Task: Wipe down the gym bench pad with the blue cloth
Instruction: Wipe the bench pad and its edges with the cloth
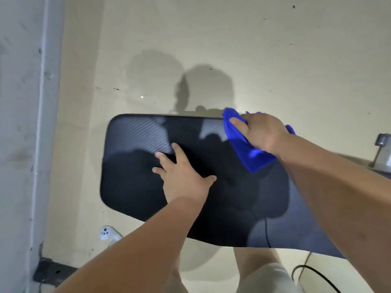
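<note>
Holding blue cloth (250, 154) against bench pad (131, 182), right grip (262, 132)

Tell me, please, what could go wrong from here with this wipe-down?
The left hand lies flat on the bench pad, so that patch may go unwiped. The blue cloth in the right hand is bunched at the far edge, so it may cover little per stroke. A black cable crosses the near edge and could snag.

No readable text, labels, brands or numbers anywhere.
</note>
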